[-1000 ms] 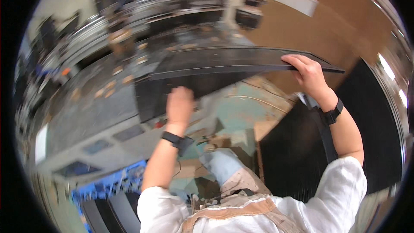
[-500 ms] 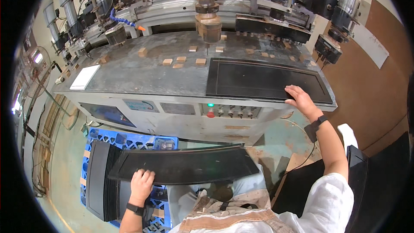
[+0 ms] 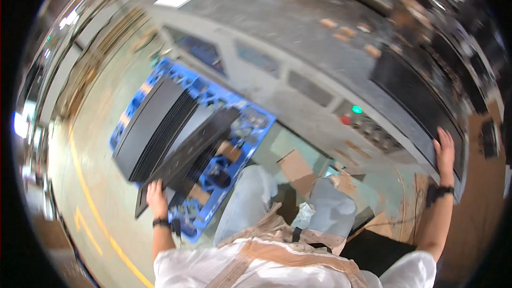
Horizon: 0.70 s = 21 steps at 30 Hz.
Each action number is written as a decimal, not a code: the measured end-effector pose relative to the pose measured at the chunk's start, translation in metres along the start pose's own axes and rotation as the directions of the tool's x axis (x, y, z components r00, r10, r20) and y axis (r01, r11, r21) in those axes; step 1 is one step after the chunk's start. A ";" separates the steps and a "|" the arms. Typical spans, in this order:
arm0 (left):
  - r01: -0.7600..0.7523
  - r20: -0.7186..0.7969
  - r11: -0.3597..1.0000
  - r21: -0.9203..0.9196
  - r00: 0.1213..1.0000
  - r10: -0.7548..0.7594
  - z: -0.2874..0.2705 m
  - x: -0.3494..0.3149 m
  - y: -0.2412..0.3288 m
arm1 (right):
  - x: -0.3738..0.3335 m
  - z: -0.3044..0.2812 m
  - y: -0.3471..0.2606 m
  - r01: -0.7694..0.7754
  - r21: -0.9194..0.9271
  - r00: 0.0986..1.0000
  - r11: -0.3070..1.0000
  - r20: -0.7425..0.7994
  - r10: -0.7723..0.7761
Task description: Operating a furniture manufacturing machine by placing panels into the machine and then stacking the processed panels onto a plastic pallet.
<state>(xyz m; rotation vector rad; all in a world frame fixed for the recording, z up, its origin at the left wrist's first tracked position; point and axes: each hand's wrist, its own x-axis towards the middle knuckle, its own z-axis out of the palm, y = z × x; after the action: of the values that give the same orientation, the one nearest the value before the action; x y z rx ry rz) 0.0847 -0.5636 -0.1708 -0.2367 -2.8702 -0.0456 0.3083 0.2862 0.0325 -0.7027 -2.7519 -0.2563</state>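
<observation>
While the hands are held well apart, the near end of a dark panel is gripped by the left hand, and the near edge of the other panel is touched by the right hand, its fingers laid out rather than closed around anything. Half a second ago the dark panel was held across the front of the legs; now it has been swung leftward and is slanted over the blue pallet, just beside the stack. Whether its weight is borne by the pallet cannot be told. The other panel has been left flat at the right end of the bench. By this shift, it may be judged, the dark panel has been brought to the stack's side while the other is steadied. Farther out, a lit green lamp is seen on the bench front, and small wooden blocks are scattered on top.
</observation>
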 end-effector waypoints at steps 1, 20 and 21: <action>0.015 -0.011 1.000 0.005 1.000 -0.015 0.012 0.002 -0.008 | -0.005 0.004 0.007 -0.019 -0.004 0.998 1.000 -0.053 0.018; 0.298 0.413 0.954 0.028 0.866 -0.283 0.189 -0.012 -0.072 | -0.187 -0.093 -0.068 -0.130 -0.266 0.990 0.955 -0.092 0.109; 0.299 0.471 0.953 0.050 0.834 -0.287 0.188 0.000 -0.065 | -0.204 -0.114 -0.070 -0.201 -0.296 0.980 0.934 -0.060 0.192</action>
<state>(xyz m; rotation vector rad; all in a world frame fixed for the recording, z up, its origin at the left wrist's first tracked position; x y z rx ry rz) 0.0263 -0.6177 -0.3529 0.2305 -3.3727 -0.0940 0.4711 0.1082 0.0676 -1.0349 -2.6138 -0.6462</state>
